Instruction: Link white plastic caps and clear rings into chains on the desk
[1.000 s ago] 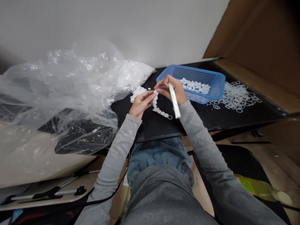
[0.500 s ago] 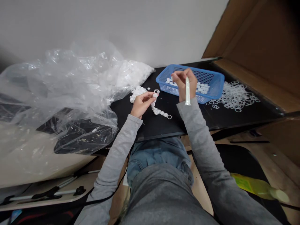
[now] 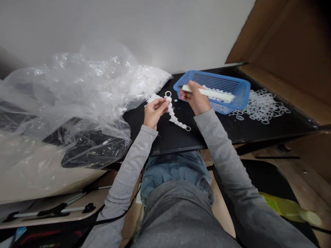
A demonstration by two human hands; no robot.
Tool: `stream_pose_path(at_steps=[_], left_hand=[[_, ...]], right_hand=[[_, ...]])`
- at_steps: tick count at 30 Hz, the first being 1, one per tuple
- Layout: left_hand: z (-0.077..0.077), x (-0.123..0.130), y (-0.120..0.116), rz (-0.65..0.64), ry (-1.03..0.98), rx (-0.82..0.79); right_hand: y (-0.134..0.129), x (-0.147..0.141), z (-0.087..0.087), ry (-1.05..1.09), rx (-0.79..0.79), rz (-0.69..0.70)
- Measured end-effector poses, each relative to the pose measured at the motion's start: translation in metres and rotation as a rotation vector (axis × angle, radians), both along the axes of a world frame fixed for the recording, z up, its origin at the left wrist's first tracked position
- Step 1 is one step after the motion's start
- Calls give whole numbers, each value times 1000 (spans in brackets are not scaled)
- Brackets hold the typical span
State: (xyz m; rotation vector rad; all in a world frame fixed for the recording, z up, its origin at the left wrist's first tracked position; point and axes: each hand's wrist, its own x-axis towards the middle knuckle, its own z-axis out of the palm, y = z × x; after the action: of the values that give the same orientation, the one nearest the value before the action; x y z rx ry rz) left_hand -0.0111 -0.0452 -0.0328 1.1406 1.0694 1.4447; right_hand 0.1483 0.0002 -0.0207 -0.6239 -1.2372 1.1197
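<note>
My left hand pinches the upper part of a chain of small white round pieces. The chain slants down across the black table, with a ring at each end. Beside those fingers lies a heap of white pieces, partly hidden. My right hand is closed around a long white-handled tool, its narrow tip towards the left. I cannot make out the tip's kind. This hand is in front of the blue basket, which holds many white pieces, and is apart from the chain.
A big clear plastic bag with white pieces spreads over the left side. Right of the basket is a pile of white rings. A cardboard box stands at the right edge. A yellow bottle lies on a black seat below.
My right hand has lowered slightly and moved left, and the tool has swung from upright to nearly level. My left hand has shifted slightly, and more of the chain now shows.
</note>
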Motion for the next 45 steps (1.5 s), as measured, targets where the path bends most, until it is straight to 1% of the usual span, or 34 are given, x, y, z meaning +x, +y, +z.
stream_pose_path(at_steps=[2, 4, 9, 15, 24, 28, 34, 36, 39, 45], left_hand=[[0, -1, 1, 18, 0, 9], [0, -1, 1, 28, -5, 20], [0, -1, 1, 24, -26, 31], [1, 0, 1, 22, -19, 24], [2, 0, 1, 23, 8, 7], [1, 0, 0, 25, 30, 10], [1, 0, 0, 17, 6, 8], [2, 0, 0, 24, 5, 4], [2, 0, 0, 24, 2, 6], [2, -1, -2, 30, 27, 33]], right_hand=[[-6, -3, -1, -67, -2, 69], [-11, -4, 0, -125, -17, 87], [-14, -3, 1, -135, -55, 63], [-13, -3, 2, -164, -66, 52], [-10, -3, -2, -170, -7, 56], [-9, -2, -3, -152, -11, 53], [-9, -2, -3, -154, -5, 37], [-8, -1, -4, -171, 16, 38], [-7, 0, -5, -225, 94, 25], [-12, -2, -3, -367, 266, -111]])
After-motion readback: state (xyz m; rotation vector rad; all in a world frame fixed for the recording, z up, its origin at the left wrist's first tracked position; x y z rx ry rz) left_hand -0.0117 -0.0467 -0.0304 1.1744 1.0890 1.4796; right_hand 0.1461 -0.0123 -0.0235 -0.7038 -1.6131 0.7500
